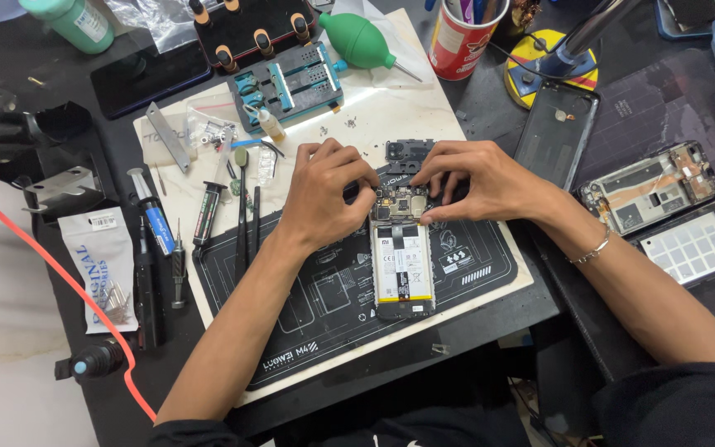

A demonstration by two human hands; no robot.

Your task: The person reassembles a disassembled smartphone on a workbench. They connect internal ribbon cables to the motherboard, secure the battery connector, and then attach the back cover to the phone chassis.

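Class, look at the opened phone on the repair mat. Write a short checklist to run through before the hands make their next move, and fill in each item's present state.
1. Opened phone lies flat on the black mat: ok.
2. Left hand rests at the phone's top edge: ok.
3. Right hand rests at the same top edge, on the other side: ok.
4. Whether the fingers pinch a part or a tool: cannot tell, they hide it.
5. Screwdrivers and tweezers lie left of the phone, beside the left hand: ok.
6. Back cover lies apart, to the right of the mat: ok.
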